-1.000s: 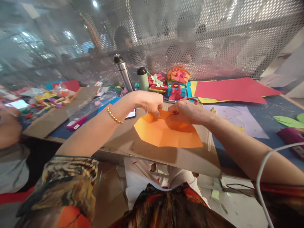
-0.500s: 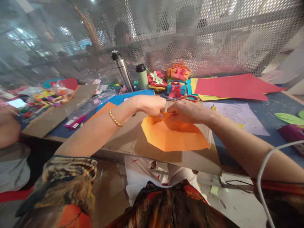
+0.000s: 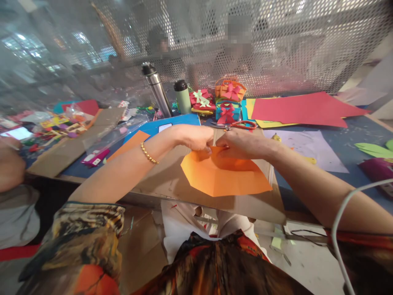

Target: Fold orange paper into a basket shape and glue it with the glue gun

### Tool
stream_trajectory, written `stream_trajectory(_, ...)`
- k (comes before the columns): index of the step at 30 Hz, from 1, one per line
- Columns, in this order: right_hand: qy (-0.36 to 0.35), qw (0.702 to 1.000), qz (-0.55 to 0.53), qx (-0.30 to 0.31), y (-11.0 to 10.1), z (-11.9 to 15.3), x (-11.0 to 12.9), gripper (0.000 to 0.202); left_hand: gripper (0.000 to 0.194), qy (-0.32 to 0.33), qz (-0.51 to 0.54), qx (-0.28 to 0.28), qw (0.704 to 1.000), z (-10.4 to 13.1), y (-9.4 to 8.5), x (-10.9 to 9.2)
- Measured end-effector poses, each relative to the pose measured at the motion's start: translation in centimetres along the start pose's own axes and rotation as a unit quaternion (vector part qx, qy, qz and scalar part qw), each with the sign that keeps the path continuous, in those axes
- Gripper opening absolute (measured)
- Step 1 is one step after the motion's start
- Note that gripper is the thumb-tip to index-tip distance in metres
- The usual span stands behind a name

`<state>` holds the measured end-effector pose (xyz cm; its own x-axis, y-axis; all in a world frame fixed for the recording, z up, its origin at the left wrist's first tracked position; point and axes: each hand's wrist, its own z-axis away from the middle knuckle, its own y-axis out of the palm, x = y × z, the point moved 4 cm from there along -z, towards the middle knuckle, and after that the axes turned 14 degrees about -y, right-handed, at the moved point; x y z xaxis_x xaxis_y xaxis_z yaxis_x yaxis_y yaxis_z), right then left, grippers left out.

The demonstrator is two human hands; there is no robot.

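An orange sheet of paper [image 3: 225,180] with crease lines and a cut, angular outline lies over the cardboard [image 3: 172,180] in front of me. My left hand [image 3: 198,138] pinches its far edge, fingers bent downward. Close beside it, my right hand [image 3: 238,143] grips the same edge a little to the right. The fingertips are partly hidden behind the hands, and the paper bulges up near them. Just beyond my right hand lie scissors [image 3: 242,124] with red-orange handles.
Behind stand a steel flask [image 3: 159,92], a green bottle [image 3: 183,98] and small paper baskets with bows [image 3: 227,112]. Red card [image 3: 303,108] and a lilac sheet [image 3: 322,149] lie right. Left are a purple box [image 3: 95,157] and another person's arm [image 3: 10,166]. A white cable [image 3: 340,221] crosses the lower right.
Both hands keep their hold on the orange paper's far edge and have hardly moved. The view has shifted very slightly.
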<state>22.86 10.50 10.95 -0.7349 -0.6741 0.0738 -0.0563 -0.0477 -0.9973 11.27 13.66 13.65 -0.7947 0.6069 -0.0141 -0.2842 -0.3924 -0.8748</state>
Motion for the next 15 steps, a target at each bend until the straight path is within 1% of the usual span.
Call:
stream_trajectory(4,-0.001,1.000,-0.022,-0.001,0.0,-0.1,-0.1,0.020,0.043,0.018,0.026,0.031,0.999,-0.7,0.2,0.8)
stream_trajectory(7,-0.019,0.999,-0.040,0.010,0.0,-0.1,-0.2,0.018,0.038,0.047,0.025,0.036,0.998,-1.0,0.2,1.3)
stream_trajectory(9,-0.026,0.999,-0.039,0.017,0.1,-0.1,-0.3,0.018,0.035,0.055,0.012,0.042,0.998,-1.0,0.3,1.3)
stream_trajectory(12,-0.031,0.998,-0.048,0.017,0.3,-0.1,-0.4,0.022,0.038,0.057,0.005,0.059,0.997,-0.9,0.3,1.1)
stream_trajectory(13,-0.041,0.997,-0.064,0.017,0.3,-0.2,-0.4,0.023,0.037,0.060,0.003,0.060,0.996,-0.8,0.3,1.0)
stream_trajectory(15,-0.063,0.992,-0.107,0.018,0.3,-0.1,-0.5,0.024,0.031,0.065,-0.001,0.044,0.997,-0.7,0.2,0.8)
